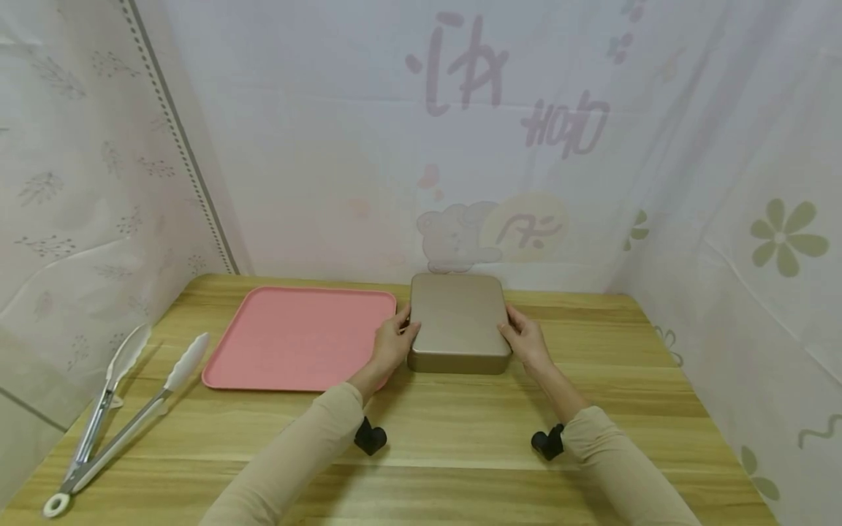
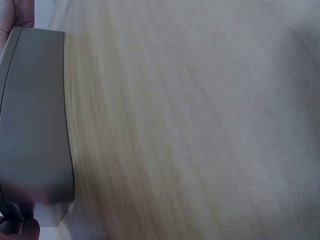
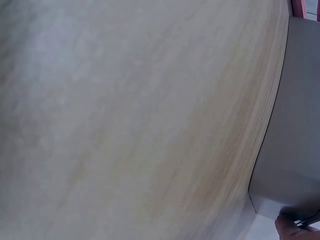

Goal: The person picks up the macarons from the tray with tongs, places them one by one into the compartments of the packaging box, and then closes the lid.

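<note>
A flat, gold-brown rectangular lidded box point(image 1: 459, 314) sits on the wooden table, its smooth top facing up. My left hand point(image 1: 392, 342) grips its left side, thumb near the top edge and fingers along the wall. On the opposite side my right hand point(image 1: 526, 340) holds the box in the same way. A thin seam runs around the box wall point(image 2: 35, 110) in the left wrist view, with fingertips point(image 2: 30, 229) at one corner. The right wrist view shows the plain wall point(image 3: 290, 135) and fingertips point(image 3: 286, 226) touching a corner near the seam.
Left of the box lies a pink tray point(image 1: 302, 340), close to my left hand. Silver tongs with white tips point(image 1: 187, 363) lie spread at the table's left side. Printed curtains point(image 1: 316, 146) stand behind and on both sides. Each wrist carries a small black camera point(image 1: 371, 438).
</note>
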